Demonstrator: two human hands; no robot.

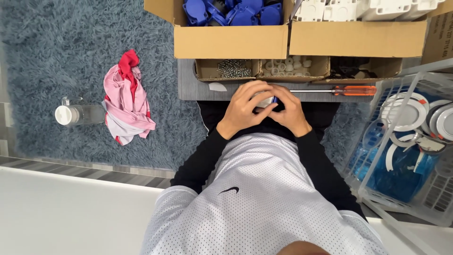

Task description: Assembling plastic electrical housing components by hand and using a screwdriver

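Both hands are wrapped tight around one small white and blue part, left hand curled over the top and right hand pinching from the other side, fingers nearly closed. I'd keep it pressed square between the fingertips. The orange-handled screwdriver lies just beyond the right fingers, the tray of screws just past the left ones.

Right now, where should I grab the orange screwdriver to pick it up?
Grab the screwdriver by its thick orange handle, at its right end, coming down from above. It lies flat on the grey mat with the thin metal shaft pointing left toward the hands, so the handle is the fat, easy part. A wire basket sits close on the right, so go in from the top.
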